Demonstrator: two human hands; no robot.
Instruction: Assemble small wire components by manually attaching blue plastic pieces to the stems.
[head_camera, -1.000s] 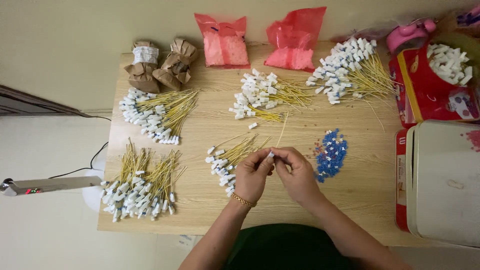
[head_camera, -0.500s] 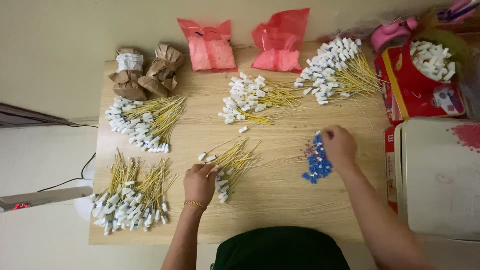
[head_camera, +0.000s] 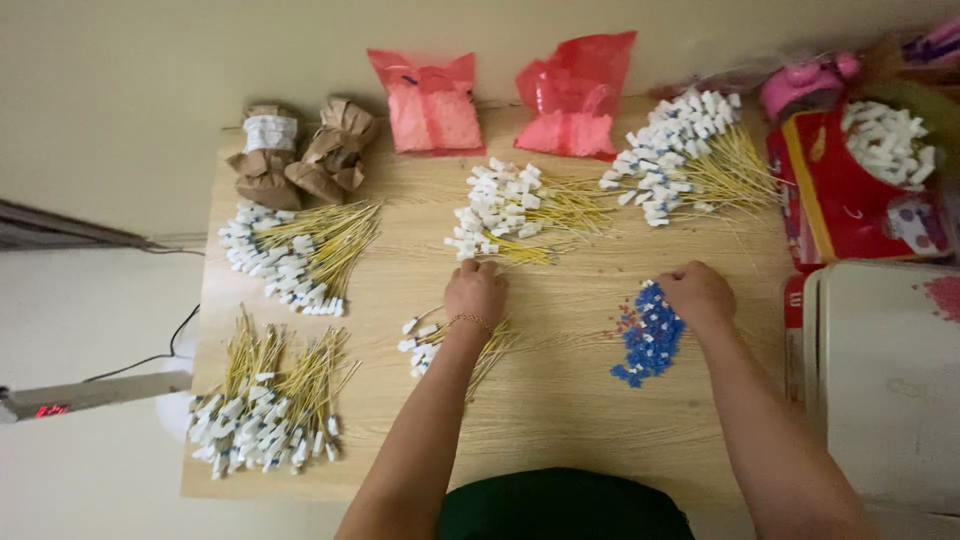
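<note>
My left hand (head_camera: 476, 292) lies on the wooden table (head_camera: 560, 420) with its fingers curled. The fingertips touch the near edge of a middle pile of yellow wires with white plugs (head_camera: 510, 208). A small pile of the same wires (head_camera: 430, 342) lies under my left wrist. My right hand (head_camera: 698, 294) rests with bent fingers on the top of a heap of small blue pieces (head_camera: 645, 342). The fingertips of both hands are hidden, so what they pinch does not show.
More bundles of plugged wires lie at left (head_camera: 295, 252), front left (head_camera: 265, 405) and back right (head_camera: 685, 158). At the back are two brown paper packs (head_camera: 300, 150) and two pink bags (head_camera: 500, 100). A red box of white plugs (head_camera: 860, 170) and a white lidded bin (head_camera: 885, 385) stand at right.
My hands were together in front of me a second ago, then parted. The left hand has moved from the small wire pile up to the middle pile. The right hand stays on the blue pieces.
</note>
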